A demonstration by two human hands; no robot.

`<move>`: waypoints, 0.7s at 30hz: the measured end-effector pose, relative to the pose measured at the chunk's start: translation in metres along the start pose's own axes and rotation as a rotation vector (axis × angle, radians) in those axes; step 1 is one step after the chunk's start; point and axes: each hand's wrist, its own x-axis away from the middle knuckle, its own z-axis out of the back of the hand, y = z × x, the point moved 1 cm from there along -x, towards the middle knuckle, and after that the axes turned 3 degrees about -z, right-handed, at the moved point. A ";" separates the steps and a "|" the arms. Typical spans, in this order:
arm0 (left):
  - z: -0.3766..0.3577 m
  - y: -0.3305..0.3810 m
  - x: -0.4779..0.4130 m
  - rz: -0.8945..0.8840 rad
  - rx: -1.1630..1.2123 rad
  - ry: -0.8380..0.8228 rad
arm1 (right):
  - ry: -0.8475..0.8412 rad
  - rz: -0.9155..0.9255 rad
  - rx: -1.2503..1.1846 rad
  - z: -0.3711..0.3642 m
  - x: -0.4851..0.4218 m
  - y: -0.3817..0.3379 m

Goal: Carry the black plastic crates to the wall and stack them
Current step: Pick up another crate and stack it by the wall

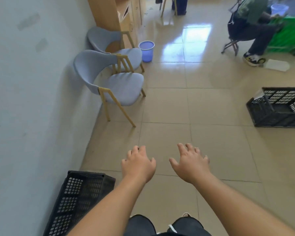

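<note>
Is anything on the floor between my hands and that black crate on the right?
Nothing visible: only bare tiles lie between the left hand, the right hand and the black crate on the right. The grey chairs stand off by the wall.

We see only part of the right crate (278,114): the frame's right edge cuts it off. The near crate (75,198) runs off the bottom edge, and our left arm (109,206) covers its corner. The top edge crops the seated person (250,23) and the shelf (112,12).
</note>
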 end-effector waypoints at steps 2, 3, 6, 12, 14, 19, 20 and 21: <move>-0.003 0.053 -0.007 -0.067 -0.026 -0.008 | 0.024 -0.075 -0.052 0.014 0.001 0.053; -0.003 0.077 -0.010 -0.094 -0.040 -0.012 | 0.036 -0.117 -0.080 0.022 0.001 0.078; 0.000 0.143 -0.022 -0.178 -0.083 -0.018 | 0.072 -0.236 -0.159 0.045 0.001 0.146; 0.011 0.250 -0.055 -0.336 -0.137 -0.029 | 0.148 -0.417 -0.294 0.085 -0.014 0.235; 0.014 0.281 -0.070 -0.384 -0.149 -0.041 | 0.153 -0.463 -0.316 0.096 -0.023 0.255; 0.014 0.362 -0.121 -0.531 -0.179 -0.090 | 0.190 -0.611 -0.376 0.124 -0.056 0.304; 0.015 0.380 -0.132 -0.567 -0.183 -0.098 | 0.202 -0.648 -0.394 0.131 -0.063 0.315; 0.018 0.398 -0.143 -0.604 -0.185 -0.109 | 0.210 -0.685 -0.412 0.138 -0.069 0.324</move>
